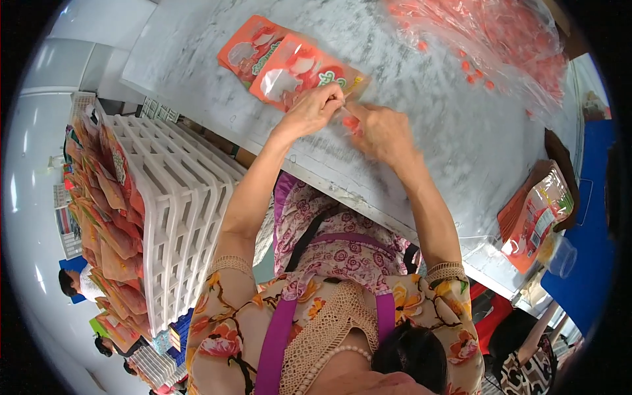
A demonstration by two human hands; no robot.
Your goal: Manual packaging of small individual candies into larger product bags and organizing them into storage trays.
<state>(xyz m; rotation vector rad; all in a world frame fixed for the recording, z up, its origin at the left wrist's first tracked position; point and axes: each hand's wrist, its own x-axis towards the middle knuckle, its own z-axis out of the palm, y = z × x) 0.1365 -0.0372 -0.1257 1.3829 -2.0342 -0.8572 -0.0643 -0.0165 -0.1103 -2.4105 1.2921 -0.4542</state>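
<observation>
Two red printed pouches lie overlapping on the table in front of me; the nearer pouch (299, 69) partly covers the farther pouch (250, 43). My left hand (313, 108) is closed in a pinch right at the near pouch's right end. What its fingertips hold is too small to make out. Close beside it, my right hand (385, 131) has its fingers curled, slightly blurred, over small red pieces (352, 124) that show at its left side. The fingertips of both hands nearly meet.
A large clear bag of red pieces (487, 39) lies at the far right, with several loose red pieces (475, 72) beside it. More red pouches (533, 217) sit at the table's right edge near a clear plastic cup (561, 257). White crates (178, 197) with filled pouches stand left.
</observation>
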